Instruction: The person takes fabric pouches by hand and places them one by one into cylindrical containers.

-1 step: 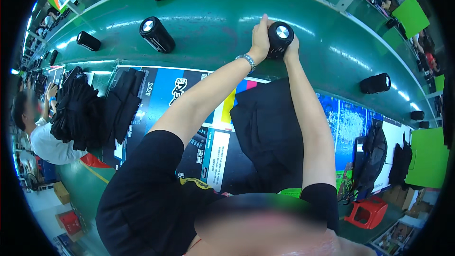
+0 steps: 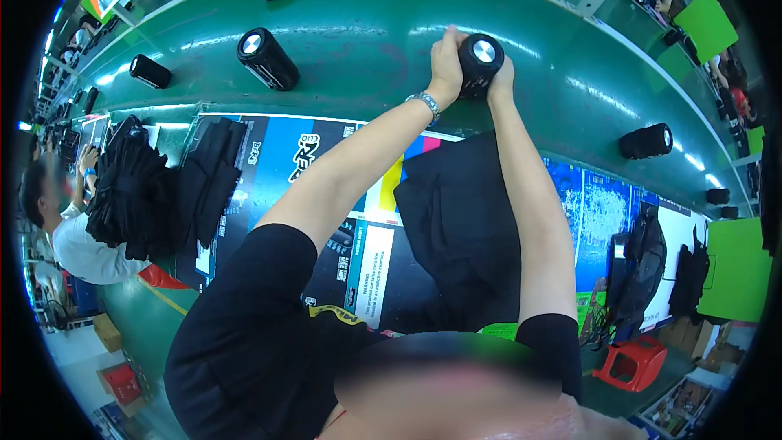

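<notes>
Between my two hands stands a black cylindrical speaker [image 2: 476,73], its silver round end facing up, on the green surface. My left hand [image 2: 446,68] presses its left side, fingers pointing away from me. On its right side my right hand [image 2: 501,81] grips it, with most of those fingers hidden behind the speaker. Below my forearms a piece of black cloth or a flat bag [image 2: 460,204] lies on the printed worktop [image 2: 273,171].
More black speakers sit on the green surface: one upright-tilted [image 2: 267,59] to the left, another lying [image 2: 646,141] to the right. A heap of black cloth bags [image 2: 134,187] is at left, near a seated person [image 2: 90,236]. A red stool [image 2: 630,364] stands lower right.
The speakers on the green surface have shifted very slightly to the left. My hands and the held speaker have moved a tiny bit with them.
</notes>
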`<state>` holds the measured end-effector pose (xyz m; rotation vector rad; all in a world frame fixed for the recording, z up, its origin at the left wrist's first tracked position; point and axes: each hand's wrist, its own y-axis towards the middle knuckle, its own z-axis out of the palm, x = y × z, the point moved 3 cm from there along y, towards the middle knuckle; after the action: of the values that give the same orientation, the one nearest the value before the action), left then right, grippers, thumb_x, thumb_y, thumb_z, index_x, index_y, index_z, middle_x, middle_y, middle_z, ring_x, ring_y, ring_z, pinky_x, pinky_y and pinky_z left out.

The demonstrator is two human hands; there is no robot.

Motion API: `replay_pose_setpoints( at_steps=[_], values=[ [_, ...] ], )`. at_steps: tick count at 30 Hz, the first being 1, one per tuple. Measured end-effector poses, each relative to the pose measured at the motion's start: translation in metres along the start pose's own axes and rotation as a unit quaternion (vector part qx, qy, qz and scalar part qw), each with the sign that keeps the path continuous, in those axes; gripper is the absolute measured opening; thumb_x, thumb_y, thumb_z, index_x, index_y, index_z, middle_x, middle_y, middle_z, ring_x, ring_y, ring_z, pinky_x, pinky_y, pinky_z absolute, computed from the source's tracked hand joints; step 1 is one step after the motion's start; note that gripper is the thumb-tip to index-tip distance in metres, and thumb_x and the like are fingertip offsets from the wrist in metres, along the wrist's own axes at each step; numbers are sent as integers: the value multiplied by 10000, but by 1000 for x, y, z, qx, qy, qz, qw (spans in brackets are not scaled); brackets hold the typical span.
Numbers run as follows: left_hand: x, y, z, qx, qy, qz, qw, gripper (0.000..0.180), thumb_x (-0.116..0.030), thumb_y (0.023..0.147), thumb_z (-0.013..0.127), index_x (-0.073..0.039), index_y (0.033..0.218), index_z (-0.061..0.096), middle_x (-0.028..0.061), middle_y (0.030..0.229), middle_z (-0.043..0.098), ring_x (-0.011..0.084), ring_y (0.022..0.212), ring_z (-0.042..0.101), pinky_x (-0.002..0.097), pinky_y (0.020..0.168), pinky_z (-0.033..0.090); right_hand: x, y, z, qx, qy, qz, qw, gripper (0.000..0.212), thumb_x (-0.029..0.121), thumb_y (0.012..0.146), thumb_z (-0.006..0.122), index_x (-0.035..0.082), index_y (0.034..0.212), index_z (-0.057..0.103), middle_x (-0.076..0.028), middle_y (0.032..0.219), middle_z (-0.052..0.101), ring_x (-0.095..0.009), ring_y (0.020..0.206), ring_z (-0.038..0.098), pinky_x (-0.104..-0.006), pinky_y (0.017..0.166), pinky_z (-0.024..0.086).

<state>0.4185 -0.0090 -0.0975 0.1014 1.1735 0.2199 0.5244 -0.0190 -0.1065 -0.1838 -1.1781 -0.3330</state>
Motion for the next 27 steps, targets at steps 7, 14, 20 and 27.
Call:
replay_pose_setpoints(
  at_steps=[7,14,20,27],
  values=[
    [-2,-10,36,-34,70,-31,996,613,-386,950,314,96,741,628,156,722,654,236,692,597,369,703,451,-10,46,-66,-89,-247,-69,962,355,319,884,466,31,990,645,-246,939,649,-340,926,635,-415,775,461],
    [-49,-25,-28,43,160,-27,986,437,-367,969,458,34,1090,584,114,1016,653,161,925,597,298,817,448,52,-5,-76,-89,-116,93,985,406,305,918,502,-69,854,644,-173,804,673,-201,809,672,-331,719,515],
    [-85,-140,-50,277,319,45,905,295,-241,829,695,-15,1012,643,62,949,643,133,829,595,261,735,483,109,-106,-112,24,-527,-90,845,278,286,850,639,13,894,667,-81,798,680,-160,719,627,-276,705,484],
    [-102,-201,-46,342,401,306,793,258,-238,759,744,-38,902,666,95,856,615,213,791,585,298,724,459,135,-239,-95,132,-588,-177,778,379,220,745,744,40,1056,623,-130,1090,616,-295,1076,548,-376,933,416]
  ],
)
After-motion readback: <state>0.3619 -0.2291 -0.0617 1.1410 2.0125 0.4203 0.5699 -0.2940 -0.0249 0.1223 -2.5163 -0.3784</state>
